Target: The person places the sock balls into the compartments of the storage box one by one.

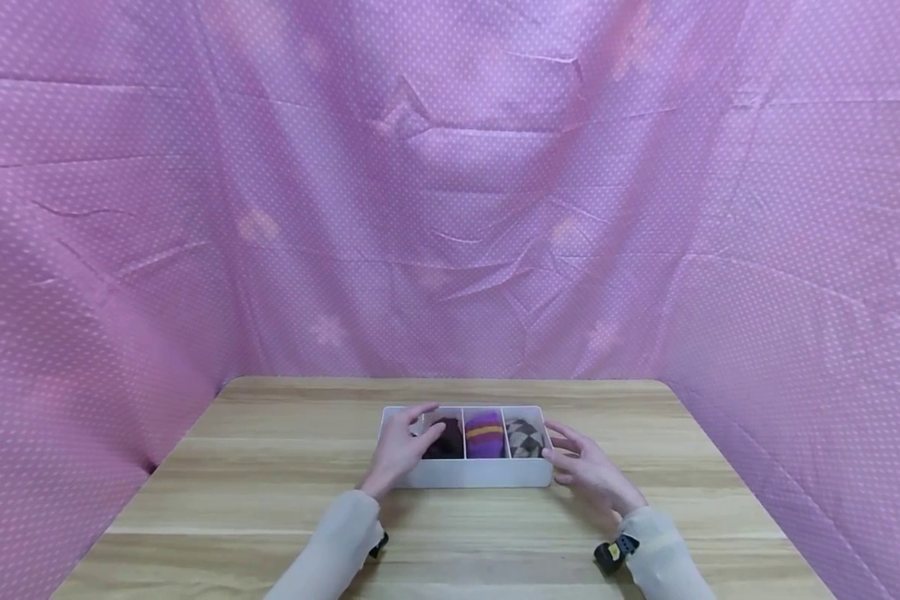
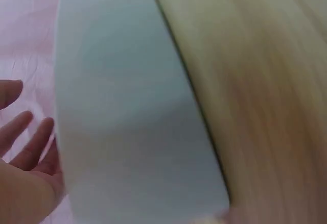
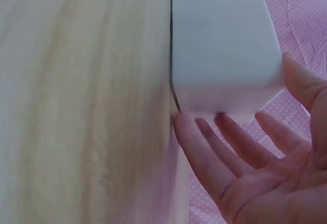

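Flanked the tray point(image 1: 471, 475) on the table point(image 1: 270, 467): left hand point(image 1: 403, 446) resting over its left rim, right hand point(image 1: 588, 471) relaxed, fingers straight at its right end, as if steadying.

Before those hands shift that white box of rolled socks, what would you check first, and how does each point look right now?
1. Left hand on the box: ok, it rests over the left end, fingers reaching in by the dark roll.
2. Right hand at the box: ok, straight fingers at the right end wall; firm contact cannot tell.
3. Socks seated: ok, the dark roll, purple roll and checked roll each sit in their own compartment.
4. Box flat on the table: ok.
5. Room around the box: ok, bare wood on all sides.
6. Left grip firm: cannot tell, the wrist views are blurred.
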Demonstrator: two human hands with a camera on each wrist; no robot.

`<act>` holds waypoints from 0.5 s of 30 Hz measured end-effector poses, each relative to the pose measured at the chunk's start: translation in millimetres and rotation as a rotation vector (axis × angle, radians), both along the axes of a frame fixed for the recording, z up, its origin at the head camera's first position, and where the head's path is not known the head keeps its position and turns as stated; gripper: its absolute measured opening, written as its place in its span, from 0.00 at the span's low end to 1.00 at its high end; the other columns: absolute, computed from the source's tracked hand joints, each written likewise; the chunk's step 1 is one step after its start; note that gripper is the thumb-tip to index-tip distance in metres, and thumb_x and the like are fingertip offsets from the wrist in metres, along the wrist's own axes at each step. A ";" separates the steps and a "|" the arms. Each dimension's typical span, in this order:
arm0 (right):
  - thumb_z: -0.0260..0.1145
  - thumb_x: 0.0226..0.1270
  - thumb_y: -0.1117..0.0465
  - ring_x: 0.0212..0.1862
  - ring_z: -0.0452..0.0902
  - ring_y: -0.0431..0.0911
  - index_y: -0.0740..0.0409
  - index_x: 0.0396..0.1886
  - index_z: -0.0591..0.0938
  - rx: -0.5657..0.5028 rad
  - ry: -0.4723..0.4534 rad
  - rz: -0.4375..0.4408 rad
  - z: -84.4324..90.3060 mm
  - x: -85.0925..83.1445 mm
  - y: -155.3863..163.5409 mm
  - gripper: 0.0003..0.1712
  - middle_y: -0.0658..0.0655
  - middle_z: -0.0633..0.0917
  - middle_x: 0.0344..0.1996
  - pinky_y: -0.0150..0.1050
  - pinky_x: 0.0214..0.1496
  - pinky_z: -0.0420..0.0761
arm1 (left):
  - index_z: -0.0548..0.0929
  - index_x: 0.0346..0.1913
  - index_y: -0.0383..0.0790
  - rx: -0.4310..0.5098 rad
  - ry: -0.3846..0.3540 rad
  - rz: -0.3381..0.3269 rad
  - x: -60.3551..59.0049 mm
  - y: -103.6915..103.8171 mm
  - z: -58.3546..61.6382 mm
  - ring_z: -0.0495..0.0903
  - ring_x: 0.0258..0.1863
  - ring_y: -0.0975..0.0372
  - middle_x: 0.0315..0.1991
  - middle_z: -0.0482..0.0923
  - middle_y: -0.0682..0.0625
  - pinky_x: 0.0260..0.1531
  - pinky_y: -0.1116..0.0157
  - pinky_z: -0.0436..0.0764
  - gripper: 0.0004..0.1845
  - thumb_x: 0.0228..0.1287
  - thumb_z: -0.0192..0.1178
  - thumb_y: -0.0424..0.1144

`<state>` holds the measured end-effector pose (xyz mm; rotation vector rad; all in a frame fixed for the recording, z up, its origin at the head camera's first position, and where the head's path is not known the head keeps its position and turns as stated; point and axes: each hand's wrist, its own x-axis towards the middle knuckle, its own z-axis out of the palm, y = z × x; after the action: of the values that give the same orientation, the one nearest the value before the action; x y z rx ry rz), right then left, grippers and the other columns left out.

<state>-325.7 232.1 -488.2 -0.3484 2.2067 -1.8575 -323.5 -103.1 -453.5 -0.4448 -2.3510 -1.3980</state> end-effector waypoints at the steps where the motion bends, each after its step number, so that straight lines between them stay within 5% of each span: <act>1: 0.64 0.70 0.57 0.63 0.72 0.58 0.58 0.77 0.56 0.028 0.017 -0.013 0.3 0.1 -0.2 0.41 0.75 0.63 0.70 0.46 0.53 0.83 | 0.83 0.55 0.37 -0.005 -0.002 0.018 -0.2 -4.7 0.4 0.80 0.55 0.44 0.54 0.83 0.41 0.53 0.50 0.80 0.20 0.61 0.68 0.39; 5: 0.65 0.69 0.55 0.65 0.71 0.60 0.61 0.75 0.61 0.107 0.087 -0.041 1.0 0.0 -1.8 0.39 0.72 0.69 0.67 0.45 0.54 0.82 | 0.83 0.56 0.37 0.011 -0.038 0.053 -2.6 -22.7 2.2 0.81 0.52 0.43 0.56 0.81 0.40 0.50 0.51 0.82 0.20 0.61 0.68 0.38; 9: 0.64 0.70 0.55 0.64 0.72 0.61 0.64 0.72 0.64 0.144 0.137 -0.046 2.3 0.8 -4.3 0.36 0.71 0.73 0.65 0.47 0.58 0.80 | 0.82 0.57 0.39 0.046 -0.074 0.061 -7.3 -39.6 2.8 0.78 0.59 0.47 0.58 0.81 0.42 0.60 0.52 0.76 0.21 0.62 0.68 0.40; 15: 0.64 0.70 0.54 0.64 0.74 0.59 0.63 0.71 0.67 0.171 0.143 -0.075 2.5 -0.3 -8.0 0.35 0.68 0.75 0.65 0.43 0.59 0.79 | 0.82 0.58 0.40 0.091 -0.124 0.050 -11.4 -59.2 2.5 0.77 0.60 0.49 0.59 0.80 0.41 0.62 0.53 0.75 0.22 0.62 0.68 0.43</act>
<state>-326.1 224.1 -485.6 -0.3818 2.4857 -1.7125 -334.9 -162.3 -451.1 -0.2797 -2.3646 -1.5426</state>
